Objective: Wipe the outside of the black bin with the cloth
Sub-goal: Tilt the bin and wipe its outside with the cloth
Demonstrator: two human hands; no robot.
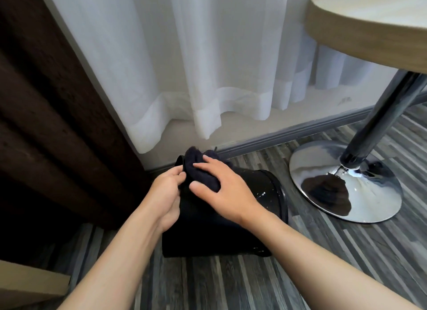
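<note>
bin point(208, 231) lies tipped on the floor point(231, 286), left of the table base point(346, 182). right hand point(228, 189), fingers spread, presses the cloth point(201, 171) on its top; left hand point(166, 194) grips its edge. wiping looks underway, most sides probably left.

Bare arms and hands
Left hand point(165, 192) and right hand point(227, 190) show plain skin; both forearms point(300, 247) are smooth and uncovered.

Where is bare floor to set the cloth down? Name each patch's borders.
Grey plank floor is bare in front of the black round bin and right of it, before the chrome table base. Crowded: the bin's top, under the dark cloth, left hand and right hand.
</note>
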